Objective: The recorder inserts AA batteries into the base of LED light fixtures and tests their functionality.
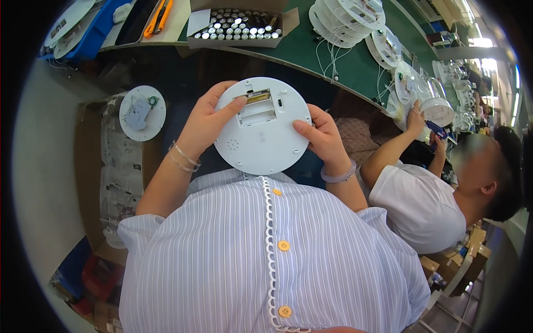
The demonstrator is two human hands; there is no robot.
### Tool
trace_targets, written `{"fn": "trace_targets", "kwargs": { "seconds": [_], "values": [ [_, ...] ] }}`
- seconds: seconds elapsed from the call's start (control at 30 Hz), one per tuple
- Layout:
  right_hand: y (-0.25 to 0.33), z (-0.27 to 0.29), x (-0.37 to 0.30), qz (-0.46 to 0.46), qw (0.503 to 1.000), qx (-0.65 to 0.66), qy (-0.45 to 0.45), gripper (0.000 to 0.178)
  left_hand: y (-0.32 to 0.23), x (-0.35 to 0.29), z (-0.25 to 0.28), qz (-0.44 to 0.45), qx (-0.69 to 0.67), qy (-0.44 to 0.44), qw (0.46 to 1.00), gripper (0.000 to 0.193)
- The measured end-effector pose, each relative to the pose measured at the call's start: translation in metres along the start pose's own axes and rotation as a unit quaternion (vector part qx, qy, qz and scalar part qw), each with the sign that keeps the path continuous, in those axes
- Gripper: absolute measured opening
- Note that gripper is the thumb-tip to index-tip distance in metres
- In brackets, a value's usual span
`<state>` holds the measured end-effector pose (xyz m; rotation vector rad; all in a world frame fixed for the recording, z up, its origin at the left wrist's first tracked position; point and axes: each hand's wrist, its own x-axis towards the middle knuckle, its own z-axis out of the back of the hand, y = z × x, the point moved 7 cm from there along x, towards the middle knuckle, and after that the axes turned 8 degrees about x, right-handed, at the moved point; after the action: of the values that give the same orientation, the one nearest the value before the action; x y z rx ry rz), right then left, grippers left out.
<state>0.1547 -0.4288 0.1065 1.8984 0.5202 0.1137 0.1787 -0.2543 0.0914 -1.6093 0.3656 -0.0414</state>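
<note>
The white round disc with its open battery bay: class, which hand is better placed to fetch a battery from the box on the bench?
Probably the right hand. It only steadies the white disc's edge, while the left hand's fingers lie at the battery bay. The box of batteries sits ahead, roughly equally far.

Right hand (325, 139) fingers mostly hidden behind the round white disc (262, 126); disc's underside unseen. Box of batteries (240, 25) cut off at top edge. Co-worker's face blurred; the item in their hands too small to tell.
</note>
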Motion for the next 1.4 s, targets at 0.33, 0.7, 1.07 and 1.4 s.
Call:
{"fn": "trace_targets", "kwargs": {
  "seconds": [0.33, 0.7, 1.07, 1.4],
  "values": [
    [0.013, 0.041, 0.005, -0.022, 0.985, -0.043, -0.165, 0.031, 0.026, -0.007, -0.016, 0.121, -0.201, 0.013, 0.972, 0.038],
    [0.029, 0.022, -0.003, 0.147, 0.972, -0.108, -0.149, 0.036, 0.031, -0.003, -0.029, 0.098, -0.183, 0.016, 0.978, 0.04],
    [0.055, -0.016, -0.002, 0.25, 0.828, -0.494, -0.09, 0.024, 0.028, -0.006, -0.038, 0.12, -0.185, 0.037, 0.975, 0.042],
    [0.058, -0.035, 0.009, 0.324, 0.747, -0.58, -0.026, 0.022, 0.025, -0.007, -0.04, 0.119, -0.168, 0.067, 0.976, 0.041]
  ]
}}
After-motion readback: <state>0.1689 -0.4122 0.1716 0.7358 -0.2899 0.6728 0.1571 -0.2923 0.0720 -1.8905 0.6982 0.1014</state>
